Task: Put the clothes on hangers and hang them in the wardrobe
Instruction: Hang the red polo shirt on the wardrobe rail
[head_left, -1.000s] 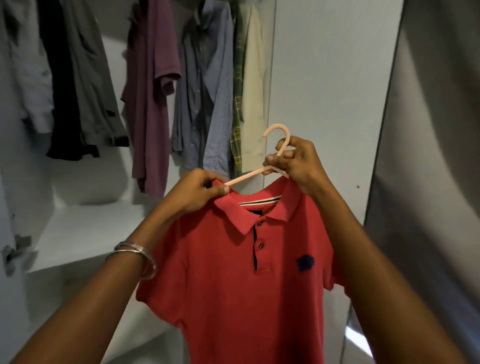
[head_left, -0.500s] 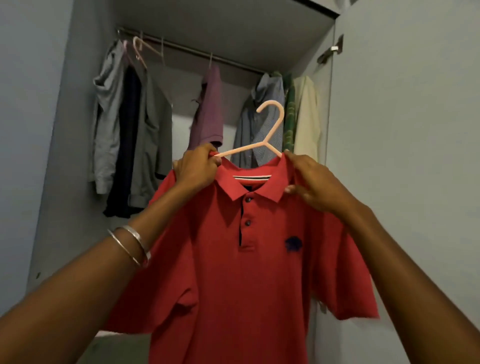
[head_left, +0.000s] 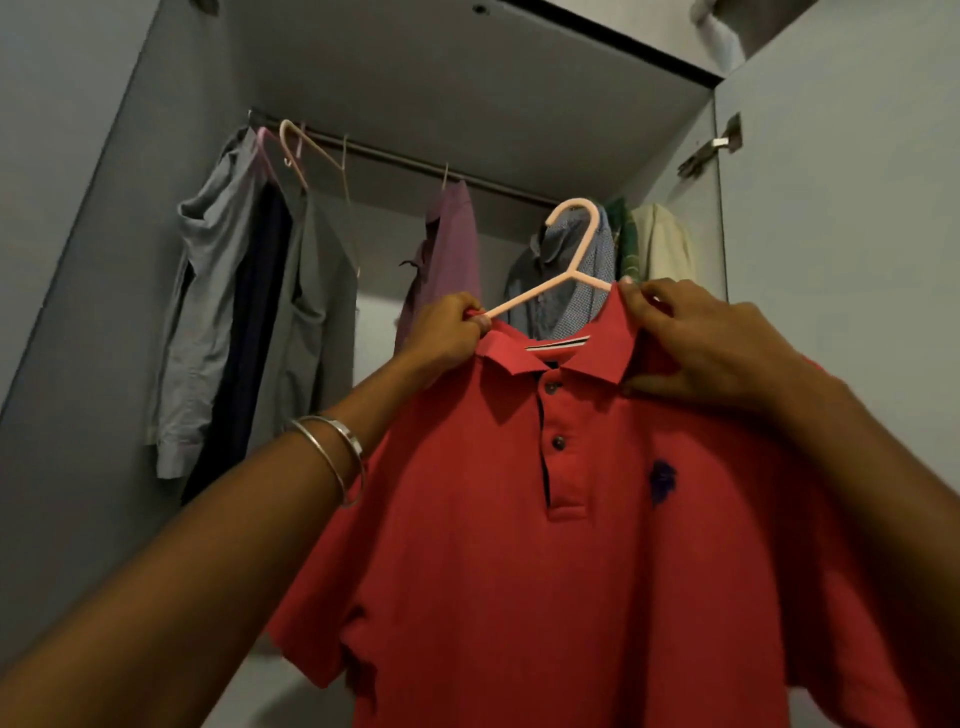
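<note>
a red polo (head_left: 545, 545) hangs on a pink hanger (head_left: 550, 283), held up in front of an open wardrobe (head_left: 467, 93). the left hand (head_left: 447, 332) has its fingers curled tight round the hanger's left arm and the shirt's shoulder seam together. the right hand (head_left: 711, 348) pinches the collar and right shoulder of the polo, thumb tip up at the fabric edge where the hanger's right arm goes under the cloth. two thin metal bangles (head_left: 337, 452) sit on the left wrist.

the hanger's hook (head_left: 574, 208) points up and is free, below the rail (head_left: 405, 161) and not touching it. the polo faces the camera, collar spread, two dark buttons down the placket and a small dark logo on the chest; its body and sleeves hang loose below the hands.

on the rail behind, from the left: a grey shirt (head_left: 208, 291), a dark garment (head_left: 254, 322) tucked beside it, another grey piece (head_left: 311, 301) on a pale hanger, then apart from those a mauve shirt (head_left: 447, 254). further right, partly hidden by the pink hanger, hang a blue patterned shirt (head_left: 566, 306), something green (head_left: 623, 239) that may be checked, too dim to be sure, and a cream shirt (head_left: 665, 244) against the wardrobe's right wall. the right door (head_left: 841, 208) stands open.
</note>
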